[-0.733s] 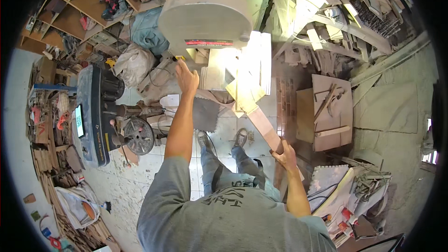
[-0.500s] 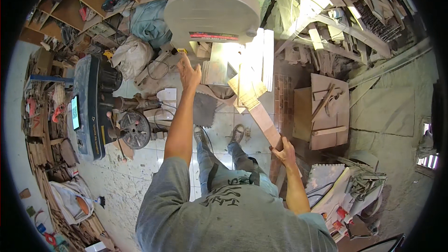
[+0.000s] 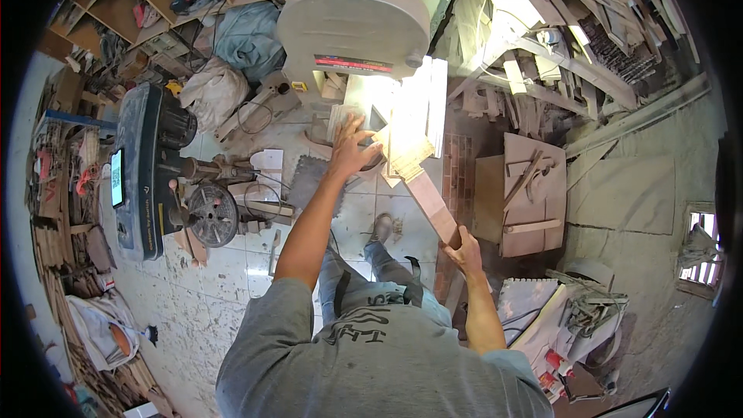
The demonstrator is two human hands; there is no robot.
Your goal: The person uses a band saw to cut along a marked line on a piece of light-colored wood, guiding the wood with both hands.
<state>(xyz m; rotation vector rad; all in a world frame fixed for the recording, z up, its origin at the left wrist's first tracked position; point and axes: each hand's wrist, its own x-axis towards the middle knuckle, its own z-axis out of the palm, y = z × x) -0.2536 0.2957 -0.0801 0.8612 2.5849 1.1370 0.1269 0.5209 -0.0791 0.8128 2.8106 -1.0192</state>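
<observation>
Your right hand (image 3: 467, 254) grips the near end of a flat wooden board (image 3: 435, 207). Its fingers are closed, pinching the board between thumb and fingertips. From these fingers, the board extends forward and to the left. Its far end meets a yellow-lit wooden piece (image 3: 412, 156), which lies just to the right of your left fingers. Glare and overlap hide the exact joint between the two.

Your left hand (image 3: 354, 156) is placed palm down. Its fingers are spread and point forward, over the edge of a layered wood stack (image 3: 338, 118). Whether they press on the stack cannot be told from this view.

Ahead of the left fingers stands a grey machine housing (image 3: 352, 27). Forward and to the right of the same fingers, pale wooden strips (image 3: 436, 108) lie under strong light.

To the left of the left fingers, well apart, stands a blue-and-black machine head (image 3: 141, 178), with a slotted metal disc (image 3: 213, 215) beside it. A dark grey mat (image 3: 309, 178) lies behind and left of these fingers. To the right of the right fingers, a tilted panel (image 3: 548, 209) carries several hand tools.
</observation>
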